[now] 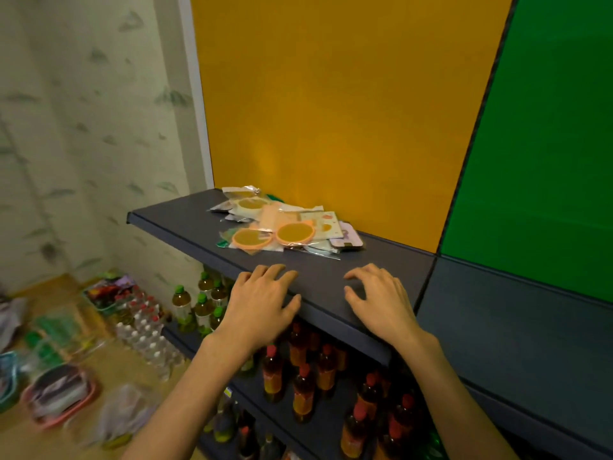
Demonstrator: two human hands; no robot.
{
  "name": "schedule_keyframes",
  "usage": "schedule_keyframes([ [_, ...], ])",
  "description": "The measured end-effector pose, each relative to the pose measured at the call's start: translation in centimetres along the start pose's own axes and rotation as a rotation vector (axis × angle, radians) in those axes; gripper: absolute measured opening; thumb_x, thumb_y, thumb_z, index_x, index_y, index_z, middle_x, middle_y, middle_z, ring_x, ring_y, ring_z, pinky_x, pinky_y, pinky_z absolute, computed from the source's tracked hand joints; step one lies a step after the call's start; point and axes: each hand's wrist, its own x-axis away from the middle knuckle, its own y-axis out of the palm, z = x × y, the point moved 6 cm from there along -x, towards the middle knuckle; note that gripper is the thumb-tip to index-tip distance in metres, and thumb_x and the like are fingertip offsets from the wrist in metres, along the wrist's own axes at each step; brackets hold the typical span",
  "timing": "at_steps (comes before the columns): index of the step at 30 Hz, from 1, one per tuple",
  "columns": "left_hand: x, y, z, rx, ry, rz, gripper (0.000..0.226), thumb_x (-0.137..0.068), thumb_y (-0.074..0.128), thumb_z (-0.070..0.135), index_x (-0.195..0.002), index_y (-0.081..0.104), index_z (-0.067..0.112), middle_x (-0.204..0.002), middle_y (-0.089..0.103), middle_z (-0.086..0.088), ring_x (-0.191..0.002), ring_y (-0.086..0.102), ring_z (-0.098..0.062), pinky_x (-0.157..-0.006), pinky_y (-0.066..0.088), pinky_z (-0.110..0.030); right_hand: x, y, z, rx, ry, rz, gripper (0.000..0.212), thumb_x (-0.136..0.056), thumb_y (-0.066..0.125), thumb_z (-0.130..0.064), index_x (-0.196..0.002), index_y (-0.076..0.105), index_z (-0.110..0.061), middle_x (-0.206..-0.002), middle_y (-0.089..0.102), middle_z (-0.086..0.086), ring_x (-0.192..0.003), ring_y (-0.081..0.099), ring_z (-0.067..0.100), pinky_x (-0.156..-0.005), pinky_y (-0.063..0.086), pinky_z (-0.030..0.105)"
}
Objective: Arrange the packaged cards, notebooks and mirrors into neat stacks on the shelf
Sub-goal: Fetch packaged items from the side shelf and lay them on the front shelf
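Note:
A loose heap of packaged items lies on the dark grey shelf (185,224) near the orange back panel. In it are two round orange-rimmed mirrors (294,233) in clear wrap, a third round mirror (250,203) further back, a pale notebook (321,224) and a pink-edged packaged card (348,240) at the right. My left hand (262,303) and my right hand (381,300) rest on the shelf's front edge, fingers spread, holding nothing, a short way in front of the heap.
Below the shelf stand red-capped bottles (303,390) and green-capped bottles (202,307). Shrink-wrapped water bottles (146,330) and baskets of goods (59,393) sit on the floor at the left. A green panel (544,161) backs the neighbouring shelf at the right.

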Motion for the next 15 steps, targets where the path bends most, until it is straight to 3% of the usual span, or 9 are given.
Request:
schedule_keyframes([
  [6, -6.6, 1.7, -7.9, 0.030, 0.015, -0.036, 0.054, -0.096, 0.038, 0.056, -0.146, 0.041, 0.035, -0.151, 0.044, 0.007, -0.137, 0.042, -0.020, -0.106, 0.038, -0.044, -7.9, 3.6, -2.4, -0.036, 0.057, 0.023, 0.028, -0.094, 0.055, -0.038, -0.120, 0.063, -0.030, -0.123, 0.060, -0.006, -0.115, 0.055, 0.018, -0.093, 0.043, 0.039],
  [9, -9.8, 2.6, -10.5, 0.055, 0.019, -0.032, 0.053, -0.095, 0.037, 0.057, -0.142, 0.046, 0.035, -0.147, 0.048, 0.008, -0.131, 0.048, -0.019, -0.103, 0.043, -0.043, -11.0, 4.5, -2.5, -0.034, 0.089, 0.055, 0.028, -0.092, 0.057, -0.035, -0.117, 0.066, -0.027, -0.121, 0.064, -0.003, -0.110, 0.058, 0.018, -0.084, 0.047, 0.034],
  [15, -15.0, 4.9, -12.5, 0.174, -0.025, -0.023, 0.049, -0.096, 0.035, 0.060, -0.126, 0.060, 0.029, -0.114, 0.067, -0.001, -0.103, 0.062, -0.023, -0.080, 0.051, -0.037, -13.5, 5.6, -1.7, 0.021, 0.193, 0.055, 0.029, -0.093, 0.057, -0.034, -0.119, 0.065, -0.027, -0.119, 0.064, -0.003, -0.106, 0.058, 0.016, -0.085, 0.048, 0.034],
])
